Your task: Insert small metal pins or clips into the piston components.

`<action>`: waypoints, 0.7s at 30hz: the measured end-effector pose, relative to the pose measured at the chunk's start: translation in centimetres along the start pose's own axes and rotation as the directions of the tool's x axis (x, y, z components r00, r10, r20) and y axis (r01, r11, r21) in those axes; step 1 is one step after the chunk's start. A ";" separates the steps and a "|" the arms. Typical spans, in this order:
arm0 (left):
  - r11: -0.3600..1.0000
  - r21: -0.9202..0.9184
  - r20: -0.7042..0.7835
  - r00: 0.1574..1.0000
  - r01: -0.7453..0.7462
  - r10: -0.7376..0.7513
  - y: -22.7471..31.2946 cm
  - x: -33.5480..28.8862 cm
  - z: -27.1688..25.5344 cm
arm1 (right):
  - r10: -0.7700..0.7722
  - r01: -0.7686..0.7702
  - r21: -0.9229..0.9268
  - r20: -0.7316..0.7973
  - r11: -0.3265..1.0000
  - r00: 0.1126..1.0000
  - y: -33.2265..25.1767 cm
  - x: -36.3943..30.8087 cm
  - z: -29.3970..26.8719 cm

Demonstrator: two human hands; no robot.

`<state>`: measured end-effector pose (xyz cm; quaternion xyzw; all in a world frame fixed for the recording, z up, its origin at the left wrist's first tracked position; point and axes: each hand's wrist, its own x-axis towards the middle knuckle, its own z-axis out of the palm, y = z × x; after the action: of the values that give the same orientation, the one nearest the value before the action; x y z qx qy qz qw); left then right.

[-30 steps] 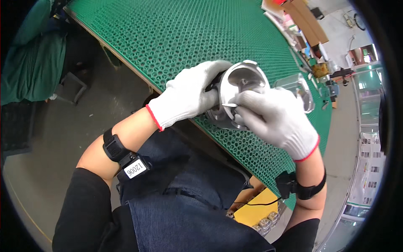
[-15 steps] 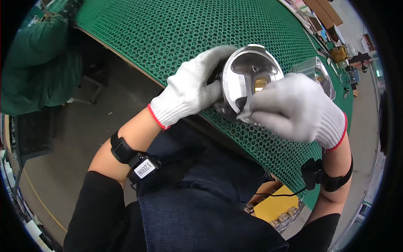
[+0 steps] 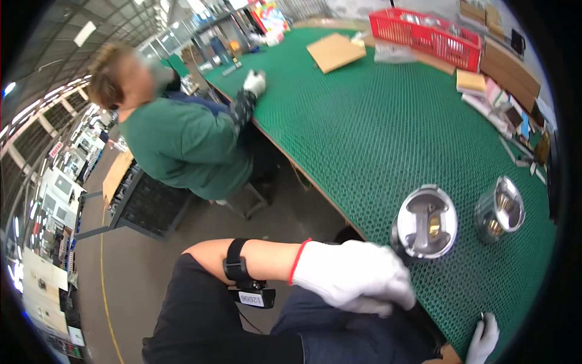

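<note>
A co-worker in green (image 3: 182, 145) is sitting far left at the green mesh table (image 3: 364, 121). The gloved left hand (image 3: 351, 276) is resting loosely curled, empty, beside the nearer metal piston (image 3: 424, 221). Another piston (image 3: 498, 209) is standing right. The right hand (image 3: 483, 340) is barely showing; I cannot tell its grip.

a long table (image 3: 376, 121) covered in green mesh matting runs from the near edge away to the far end. two shiny metal pistons stand on it close to the near edge, open side up: one (image 3: 424, 221) just by the edge, the other (image 3: 498, 209) just beside it to the right, apart. far off lie a flat cardboard sheet (image 3: 335, 51), a red basket (image 3: 425, 30) with a clear bag (image 3: 393, 53) before it, and brown boxes (image 3: 506, 70) with small packets (image 3: 485, 97) along the right side. a co-worker's gloved hand (image 3: 254, 82) rests on the left edge
</note>
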<state>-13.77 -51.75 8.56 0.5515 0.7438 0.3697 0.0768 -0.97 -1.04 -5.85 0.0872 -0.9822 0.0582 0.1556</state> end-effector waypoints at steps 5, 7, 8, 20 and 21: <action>0.821 0.569 0.170 0.983 -0.043 -0.067 -3.4 5.7 -2.7 | 0.156 -0.153 -0.150 0.009 0.977 0.988 -9.2 3.0 -5.0; 0.815 0.558 0.192 0.980 -0.157 0.057 -5.5 5.1 -2.5 | 0.143 -0.144 -0.172 -0.019 0.974 0.990 -8.6 1.9 -4.2; 0.805 0.530 0.207 0.961 -0.268 0.183 -6.4 5.7 -2.0 | 0.146 -0.155 -0.076 -0.116 0.985 0.982 -7.1 1.0 -2.1; 0.109 0.670 -0.481 0.541 0.735 -0.690 -18.0 5.9 -15.2 | 0.204 -0.209 -0.023 -0.145 0.978 0.968 -11.1 4.3 -4.5; 0.093 0.637 -0.583 0.556 0.766 -0.592 -19.3 5.7 -14.8 | 0.206 -0.211 -0.017 -0.147 0.977 0.967 -11.1 4.5 -4.7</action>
<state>-38.34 -55.92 8.54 0.0654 0.9887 -0.0796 -0.1088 -1.65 -11.91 0.93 -0.0236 -0.9729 0.0644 0.2209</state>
